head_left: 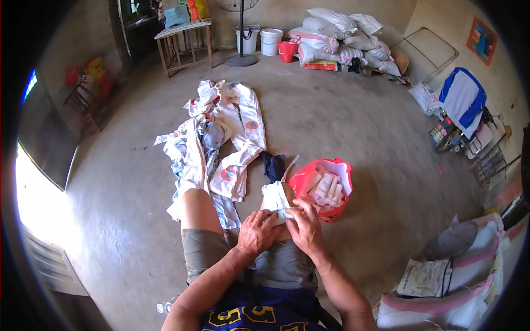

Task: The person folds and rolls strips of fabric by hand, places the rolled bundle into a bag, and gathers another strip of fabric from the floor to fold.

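Note:
Both hands are together over the right thigh, on a piece of white cloth (274,195) that lies over the knee. My left hand (258,230) has its fingers closed on the cloth's near edge, which looks folded or rolled. My right hand (305,225) pinches the same edge at its right end. Just right of the knee stands a red bag (343,206) holding several rolled white pieces (328,188). A dark blue cloth (273,166) lies on the floor beyond the knee. White printed garments (245,120) are heaped ahead and to the left.
White sacks (326,41) are piled at the back wall, beside buckets (271,42), a fan stand (241,59) and a wooden table (185,28). More sacks (466,292) lie at the lower right. A chair (47,259) stands at the left edge.

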